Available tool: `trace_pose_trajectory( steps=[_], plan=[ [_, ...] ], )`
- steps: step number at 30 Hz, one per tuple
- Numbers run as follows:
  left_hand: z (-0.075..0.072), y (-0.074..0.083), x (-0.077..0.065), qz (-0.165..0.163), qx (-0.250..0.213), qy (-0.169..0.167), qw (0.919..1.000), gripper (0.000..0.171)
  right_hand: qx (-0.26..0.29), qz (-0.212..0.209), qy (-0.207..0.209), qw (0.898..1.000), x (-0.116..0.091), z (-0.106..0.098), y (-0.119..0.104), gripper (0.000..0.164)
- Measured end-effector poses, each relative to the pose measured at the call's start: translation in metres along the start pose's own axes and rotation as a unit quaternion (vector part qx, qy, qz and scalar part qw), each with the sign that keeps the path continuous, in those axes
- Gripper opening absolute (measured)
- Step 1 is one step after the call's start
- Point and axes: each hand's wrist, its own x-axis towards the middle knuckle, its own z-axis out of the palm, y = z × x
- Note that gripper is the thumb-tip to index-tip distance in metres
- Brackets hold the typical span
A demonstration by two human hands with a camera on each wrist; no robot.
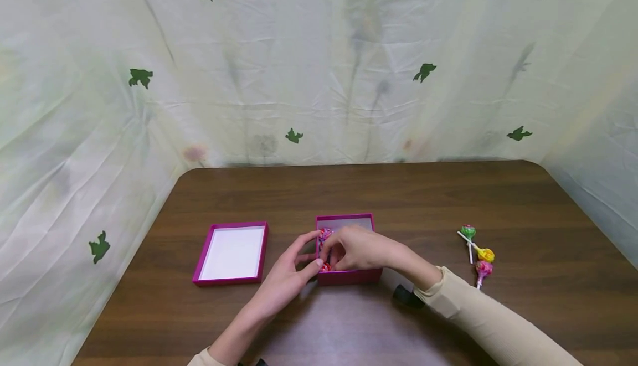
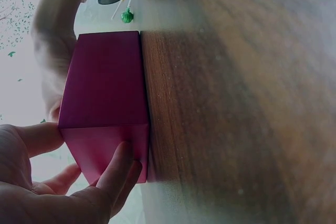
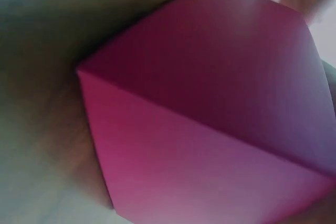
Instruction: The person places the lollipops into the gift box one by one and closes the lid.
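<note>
A magenta box with no lid on stands at mid-table, several wrapped lollipops showing along its left inside. My left hand holds the box at its left side. In the left wrist view, its thumb is at the top corner and bent fingers press the side wall. My right hand reaches down into the box with curled fingers, close to a red lollipop. I cannot tell whether its partly hidden fingertips hold one. The right wrist view shows the outer walls of the box.
To the left lies the box lid, white inside up, with a magenta rim. On the right are three lollipops: a green one, a yellow one and a pink one. A leaf-patterned curtain hangs behind the brown table.
</note>
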Motion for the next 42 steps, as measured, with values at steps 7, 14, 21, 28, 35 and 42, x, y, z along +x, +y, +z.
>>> trace_pose_trajectory(
  steps=[7,14,21,28,35,42],
  plan=[
    [-0.001,0.000,0.000,0.002,0.000,0.000,1.0000,0.053,-0.039,-0.001,0.014,0.999,0.002,0.004,0.000,0.017],
    [0.000,0.000,0.000,0.002,-0.001,-0.003,1.0000,0.054,-0.048,-0.001,0.014,0.999,0.001,0.004,0.002,0.018],
    [0.000,0.000,0.000,0.001,-0.002,-0.002,1.0000,0.054,-0.055,-0.003,0.015,0.998,0.000,0.003,0.003,0.020],
    [0.000,0.000,0.000,0.001,-0.004,-0.003,1.0000,0.053,-0.043,-0.010,0.026,0.999,-0.002,0.004,0.003,0.022],
    [0.000,0.000,0.000,0.001,-0.003,-0.002,1.0000,0.054,0.016,-0.030,0.040,0.999,-0.005,0.002,0.004,0.020],
    [0.000,0.000,0.000,0.004,-0.003,-0.005,1.0000,0.054,0.074,-0.056,0.049,0.995,-0.012,-0.003,0.002,0.017]
  ],
)
